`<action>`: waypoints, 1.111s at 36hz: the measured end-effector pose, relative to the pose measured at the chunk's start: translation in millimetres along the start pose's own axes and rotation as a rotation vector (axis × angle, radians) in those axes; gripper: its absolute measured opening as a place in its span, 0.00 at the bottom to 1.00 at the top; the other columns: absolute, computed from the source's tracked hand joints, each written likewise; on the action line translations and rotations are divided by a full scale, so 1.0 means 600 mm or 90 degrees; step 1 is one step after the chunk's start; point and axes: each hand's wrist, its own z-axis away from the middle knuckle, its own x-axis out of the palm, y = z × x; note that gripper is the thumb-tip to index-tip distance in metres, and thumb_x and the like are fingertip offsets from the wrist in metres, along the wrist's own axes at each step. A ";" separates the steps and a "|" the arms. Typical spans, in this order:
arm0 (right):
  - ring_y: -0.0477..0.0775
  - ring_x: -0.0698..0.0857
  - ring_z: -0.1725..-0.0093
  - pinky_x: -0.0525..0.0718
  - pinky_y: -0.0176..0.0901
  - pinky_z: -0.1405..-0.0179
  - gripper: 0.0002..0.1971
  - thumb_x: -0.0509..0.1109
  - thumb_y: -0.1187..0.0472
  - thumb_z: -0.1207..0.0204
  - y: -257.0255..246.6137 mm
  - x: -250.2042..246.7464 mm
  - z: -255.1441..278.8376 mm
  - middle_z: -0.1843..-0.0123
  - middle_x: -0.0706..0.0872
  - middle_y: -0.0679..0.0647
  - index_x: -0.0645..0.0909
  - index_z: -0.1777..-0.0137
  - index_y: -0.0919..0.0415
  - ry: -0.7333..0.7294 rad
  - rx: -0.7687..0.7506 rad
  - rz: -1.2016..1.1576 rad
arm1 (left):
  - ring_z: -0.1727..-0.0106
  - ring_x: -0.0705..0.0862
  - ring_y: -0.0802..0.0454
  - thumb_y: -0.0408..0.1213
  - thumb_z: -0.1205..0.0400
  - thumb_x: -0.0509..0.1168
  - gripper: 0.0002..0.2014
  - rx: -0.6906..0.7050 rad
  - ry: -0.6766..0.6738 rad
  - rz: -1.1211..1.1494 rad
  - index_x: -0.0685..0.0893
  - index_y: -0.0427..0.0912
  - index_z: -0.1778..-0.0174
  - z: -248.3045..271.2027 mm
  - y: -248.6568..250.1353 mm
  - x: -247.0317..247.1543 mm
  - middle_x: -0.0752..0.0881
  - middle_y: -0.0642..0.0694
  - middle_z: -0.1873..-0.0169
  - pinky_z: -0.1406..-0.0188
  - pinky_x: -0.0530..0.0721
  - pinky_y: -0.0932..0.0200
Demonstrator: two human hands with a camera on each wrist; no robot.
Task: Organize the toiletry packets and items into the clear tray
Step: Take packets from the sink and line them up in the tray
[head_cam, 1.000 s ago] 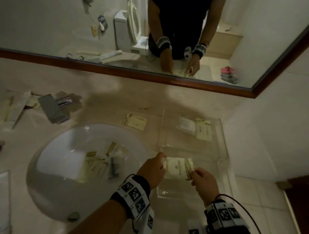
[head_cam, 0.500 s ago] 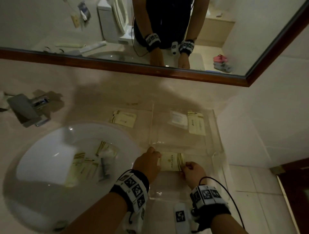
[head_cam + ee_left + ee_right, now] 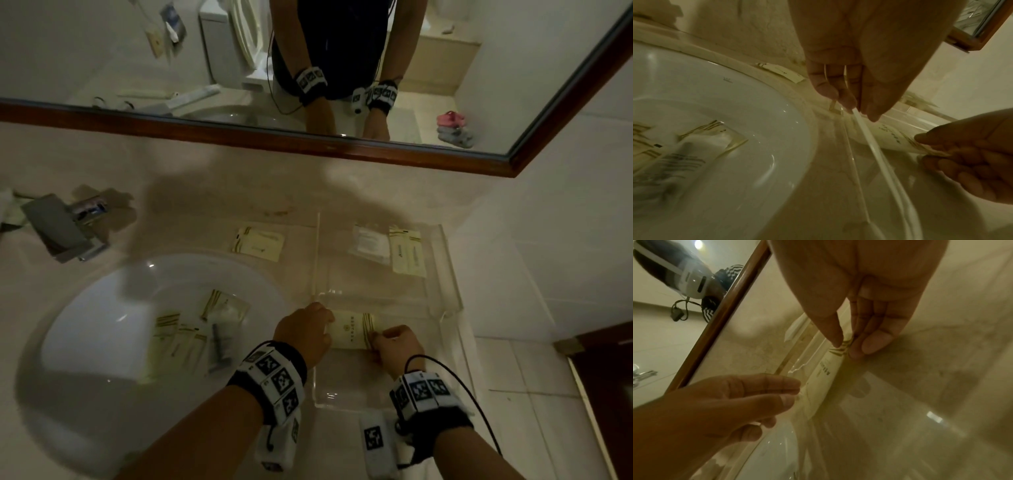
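A cream packet with gold stripes sits low in the near section of the clear tray, held at both ends. My left hand pinches its left end and my right hand pinches its striped right end. The right wrist view shows thumb and fingers closed on the packet. In the left wrist view my left fingers meet on the packet edge. A white packet and a cream packet lie in the tray's far section. Several more packets lie in the sink.
Another cream packet lies on the counter between the sink and the tray. The faucet stands at the far left. A wood-framed mirror runs along the back. The right wall stands close beside the tray.
Both hands have brought the striped packet down from above the tray to low inside its near section. The grip on both ends is the same.
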 end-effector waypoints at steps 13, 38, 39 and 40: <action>0.48 0.79 0.69 0.70 0.38 0.72 0.14 0.68 0.52 0.23 -0.067 -0.078 0.018 0.64 0.87 0.57 0.76 0.49 0.64 0.063 -0.101 0.038 | 0.36 0.79 0.51 0.42 0.15 0.58 0.15 -0.044 0.094 -0.003 0.77 0.50 0.32 -0.005 -0.048 -0.120 0.77 0.50 0.34 0.38 0.77 0.56; 0.68 0.68 0.26 0.69 0.57 0.28 0.39 0.70 0.39 0.29 -0.195 -0.089 -0.125 0.25 0.68 0.66 0.64 0.24 0.60 0.197 -0.081 0.190 | 0.14 0.45 0.47 0.38 0.18 0.64 0.35 -0.107 -0.002 -0.233 0.53 0.52 0.17 -0.145 -0.204 -0.151 0.45 0.49 0.15 0.19 0.58 0.42; 0.69 0.67 0.26 0.68 0.58 0.27 0.40 0.70 0.39 0.30 -0.197 -0.088 -0.128 0.25 0.67 0.66 0.64 0.23 0.60 0.203 -0.075 0.198 | 0.14 0.45 0.48 0.38 0.18 0.64 0.36 -0.106 -0.007 -0.231 0.52 0.52 0.17 -0.149 -0.208 -0.150 0.44 0.50 0.15 0.19 0.58 0.42; 0.69 0.67 0.26 0.68 0.59 0.28 0.41 0.71 0.38 0.31 -0.199 -0.087 -0.129 0.25 0.67 0.65 0.64 0.23 0.59 0.208 -0.069 0.204 | 0.14 0.45 0.48 0.38 0.18 0.64 0.36 -0.105 -0.008 -0.227 0.52 0.53 0.17 -0.152 -0.210 -0.149 0.45 0.50 0.15 0.20 0.58 0.42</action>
